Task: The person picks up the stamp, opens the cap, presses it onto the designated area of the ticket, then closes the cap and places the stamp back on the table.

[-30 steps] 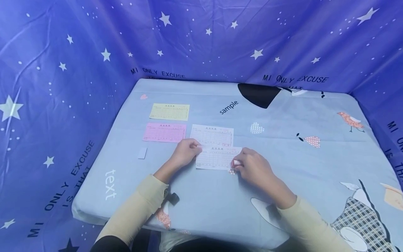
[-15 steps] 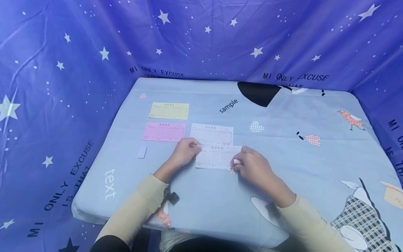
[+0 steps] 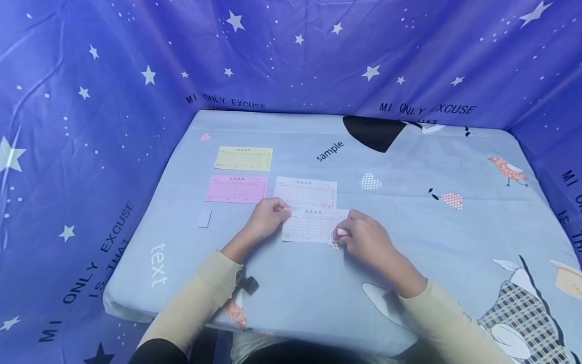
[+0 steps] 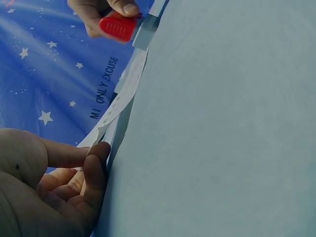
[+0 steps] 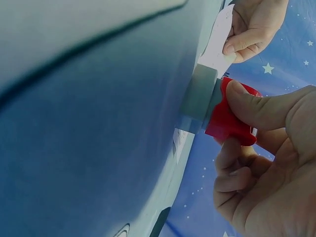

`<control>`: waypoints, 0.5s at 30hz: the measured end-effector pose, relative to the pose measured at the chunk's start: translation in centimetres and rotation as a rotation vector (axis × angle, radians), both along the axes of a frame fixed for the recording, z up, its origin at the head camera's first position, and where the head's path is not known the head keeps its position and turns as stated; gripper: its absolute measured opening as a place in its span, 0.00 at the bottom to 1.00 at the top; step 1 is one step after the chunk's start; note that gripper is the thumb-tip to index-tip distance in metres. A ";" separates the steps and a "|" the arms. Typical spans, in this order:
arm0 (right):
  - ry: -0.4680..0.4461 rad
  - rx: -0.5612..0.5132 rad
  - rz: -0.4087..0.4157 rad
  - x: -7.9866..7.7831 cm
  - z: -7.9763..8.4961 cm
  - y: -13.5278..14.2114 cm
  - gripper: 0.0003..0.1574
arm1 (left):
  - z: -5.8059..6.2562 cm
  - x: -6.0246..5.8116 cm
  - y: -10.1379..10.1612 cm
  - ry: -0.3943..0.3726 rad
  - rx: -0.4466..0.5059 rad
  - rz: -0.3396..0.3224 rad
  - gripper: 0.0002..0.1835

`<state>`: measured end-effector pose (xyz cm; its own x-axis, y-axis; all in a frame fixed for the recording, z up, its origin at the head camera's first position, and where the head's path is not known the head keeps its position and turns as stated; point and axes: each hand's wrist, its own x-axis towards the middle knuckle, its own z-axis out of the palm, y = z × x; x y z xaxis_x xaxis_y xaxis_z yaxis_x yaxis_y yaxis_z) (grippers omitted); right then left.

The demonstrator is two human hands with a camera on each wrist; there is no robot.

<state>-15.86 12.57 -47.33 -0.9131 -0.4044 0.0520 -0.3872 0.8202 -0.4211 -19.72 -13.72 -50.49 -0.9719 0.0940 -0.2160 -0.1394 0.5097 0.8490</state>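
A white printed form slip (image 3: 306, 227) lies on the cloth in front of me. My left hand (image 3: 267, 218) pinches its upper left corner between thumb and forefinger, and the paper curls up a little there in the left wrist view. My right hand (image 3: 367, 235) grips a stamp (image 5: 232, 113) by its red top. The stamp's grey translucent base stands upright on the slip's lower right part, and its printing face is hidden. A second white form slip (image 3: 306, 191) lies just behind, its front edge meeting the first, with a small red mark at its lower right.
Left of the white slips lie a pink form slip (image 3: 237, 189) and, behind it, a yellow one (image 3: 243, 158). A small white rectangular piece (image 3: 204, 219) sits nearer me on the left. The patterned blue cloth (image 3: 409, 227) covers the surface, and starry blue curtains (image 3: 282, 55) enclose it.
The head view has tilted down slightly. Both hands, the stamp and the slips keep their places.
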 end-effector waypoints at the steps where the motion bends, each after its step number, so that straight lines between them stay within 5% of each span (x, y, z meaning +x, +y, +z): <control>1: -0.003 -0.004 0.001 0.0 0.0 0.0 0.11 | 0.0 0.0 0.0 0.002 0.001 0.000 0.03; 15: 0.015 0.028 0.024 -0.2 0.1 -0.2 0.12 | 0.0 0.0 0.0 0.013 -0.006 0.001 0.04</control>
